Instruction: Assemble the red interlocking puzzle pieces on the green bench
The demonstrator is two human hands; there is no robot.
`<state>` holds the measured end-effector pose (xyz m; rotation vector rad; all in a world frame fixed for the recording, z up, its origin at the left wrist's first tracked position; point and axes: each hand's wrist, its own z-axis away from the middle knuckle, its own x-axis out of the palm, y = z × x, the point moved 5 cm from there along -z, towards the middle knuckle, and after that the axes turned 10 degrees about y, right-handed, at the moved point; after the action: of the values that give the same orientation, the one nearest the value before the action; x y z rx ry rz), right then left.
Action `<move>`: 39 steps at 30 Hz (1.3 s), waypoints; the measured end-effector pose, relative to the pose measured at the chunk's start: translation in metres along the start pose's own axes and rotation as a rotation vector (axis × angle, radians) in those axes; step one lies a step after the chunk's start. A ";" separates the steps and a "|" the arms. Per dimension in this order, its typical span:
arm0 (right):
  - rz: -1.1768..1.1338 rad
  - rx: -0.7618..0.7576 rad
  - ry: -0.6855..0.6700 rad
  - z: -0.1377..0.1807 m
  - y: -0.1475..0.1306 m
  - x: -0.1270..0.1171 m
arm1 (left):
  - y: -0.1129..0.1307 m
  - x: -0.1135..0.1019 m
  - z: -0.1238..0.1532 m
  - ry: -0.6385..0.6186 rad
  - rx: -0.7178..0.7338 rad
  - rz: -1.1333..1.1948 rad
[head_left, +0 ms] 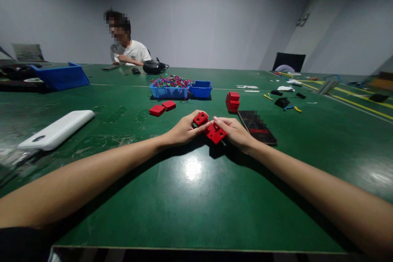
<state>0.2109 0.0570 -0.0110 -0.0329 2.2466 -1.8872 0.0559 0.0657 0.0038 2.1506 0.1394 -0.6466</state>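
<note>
My left hand [183, 130] grips a small red block [201, 118] with a hole in its face. My right hand [235, 132] holds another red piece [215, 133] with holes, and the two pieces touch between my hands just above the green table [196, 196]. Two flat red blocks [162, 108] lie on the table beyond my left hand. A stacked red block [233, 101] stands beyond my right hand.
A phone [257, 127] lies right beside my right hand. A white power bank [57, 129] rests at the left. Blue trays [181, 88] with coloured wires stand behind. A blue bin [61, 76] is far left. A person [127, 47] sits at the far side. Small parts are scattered at the right.
</note>
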 end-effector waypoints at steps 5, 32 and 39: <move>-0.010 -0.040 0.008 0.003 -0.005 0.000 | -0.019 -0.007 -0.004 0.191 -0.117 -0.026; 0.016 -0.051 0.104 -0.001 0.004 -0.005 | -0.023 -0.003 -0.003 0.164 -0.213 0.307; -0.043 -0.007 0.093 -0.001 0.007 -0.005 | -0.021 -0.004 -0.003 0.191 -0.270 0.333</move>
<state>0.2165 0.0598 -0.0167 0.0052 2.3313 -1.9403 0.0470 0.0813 -0.0083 1.9108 -0.0290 -0.2151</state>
